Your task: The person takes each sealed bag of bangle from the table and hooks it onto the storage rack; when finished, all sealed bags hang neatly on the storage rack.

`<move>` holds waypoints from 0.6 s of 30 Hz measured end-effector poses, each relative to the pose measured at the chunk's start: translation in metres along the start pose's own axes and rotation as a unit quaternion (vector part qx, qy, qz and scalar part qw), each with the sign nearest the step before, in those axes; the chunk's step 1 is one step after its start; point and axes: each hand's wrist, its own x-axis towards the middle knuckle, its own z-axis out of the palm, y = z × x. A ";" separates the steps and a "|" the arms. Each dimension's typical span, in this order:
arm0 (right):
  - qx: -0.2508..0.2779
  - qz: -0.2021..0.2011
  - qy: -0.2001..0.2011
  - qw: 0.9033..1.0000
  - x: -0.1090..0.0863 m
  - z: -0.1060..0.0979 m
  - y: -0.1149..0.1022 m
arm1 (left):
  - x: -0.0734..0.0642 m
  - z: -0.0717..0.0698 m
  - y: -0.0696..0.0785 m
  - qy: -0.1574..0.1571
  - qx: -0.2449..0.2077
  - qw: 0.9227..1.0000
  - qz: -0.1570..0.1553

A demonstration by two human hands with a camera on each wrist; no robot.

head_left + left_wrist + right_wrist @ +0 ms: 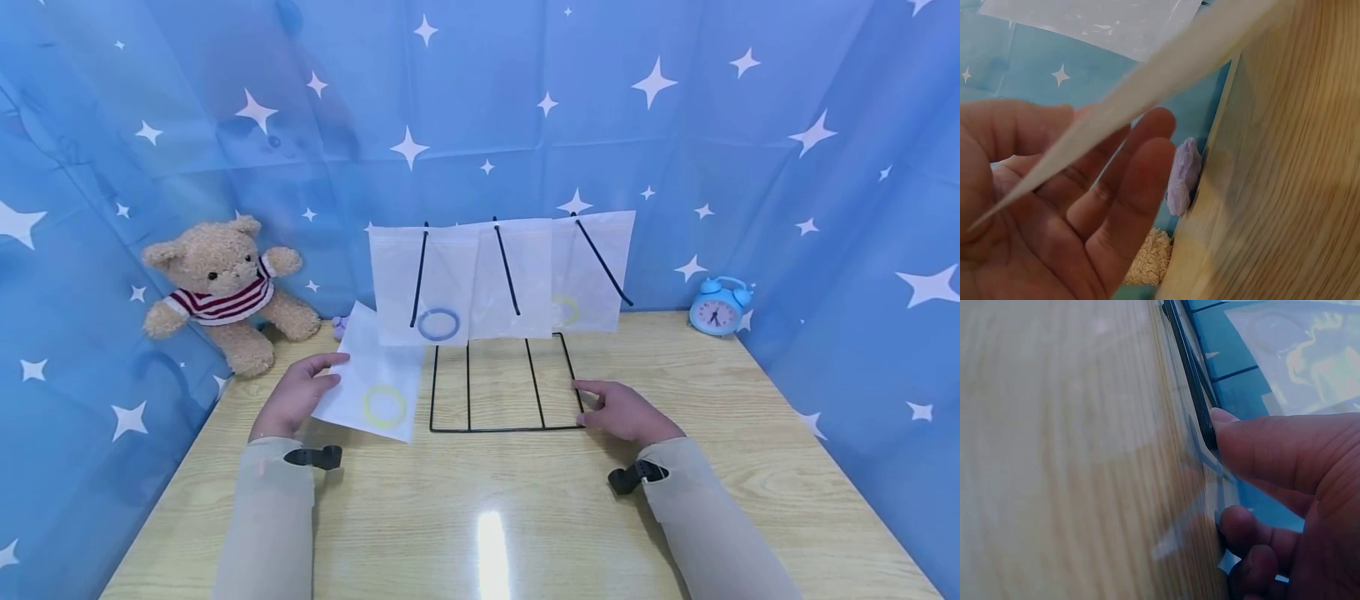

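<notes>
My left hand (295,397) pinches a translucent white zip bag (367,350) by its left edge; a yellow ring (384,407) shows inside. In the left wrist view the bag (1129,94) appears nearly edge-on between thumb and fingers. At the front right corner of a black wire rack (502,430), my right hand (626,412) holds the frame between thumb and fingers; the right wrist view shows the thumb against the rack's corner (1200,415). Three similar bags hang on the rack's prongs: the left one (397,283) with a blue ring (438,324), a middle one (525,275), the right one (607,258) with a yellow ring (566,311).
A teddy bear (225,283) in a striped shirt sits at the back left. Beside it lies a small purple plush thing (1185,178), partly behind the held bag in the head view. A blue alarm clock (720,307) stands back right, before a starry blue curtain (480,100).
</notes>
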 end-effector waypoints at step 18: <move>-0.002 -0.004 -0.002 1.000 0.001 0.000 0.003 | -0.005 0.004 0.009 0.138 -0.019 0.990 0.025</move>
